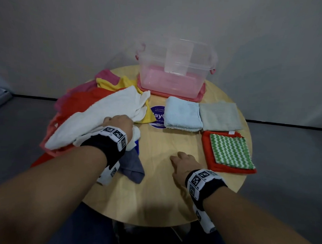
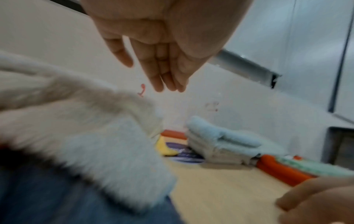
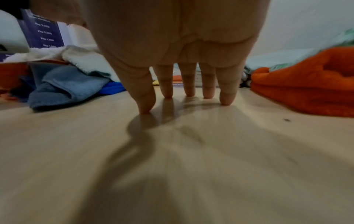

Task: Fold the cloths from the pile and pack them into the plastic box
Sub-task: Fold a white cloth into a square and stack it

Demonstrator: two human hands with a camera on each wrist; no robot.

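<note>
Head view: the left hand point(image 1: 118, 123) lay on the white cloth point(image 1: 102, 116) at the table's point(image 1: 162, 204) left edge, fingers hidden; the plastic box point(image 1: 173, 71) stood at the far edge. Left wrist view — blurred, fingers point(image 2: 159, 72) straight, holding nothing. Right wrist view: the right hand point(image 3: 172, 45) spread, fingertips on bare tabletop.

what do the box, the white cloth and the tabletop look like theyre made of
Box: clear glossy plastic, see-through walls, pink latches.
White cloth: soft terry-like fabric, with a fuzzy, nubby surface; fibre unclear.
Tabletop: pale wood or wood-look laminate, smooth and matte with faint grain.
</note>
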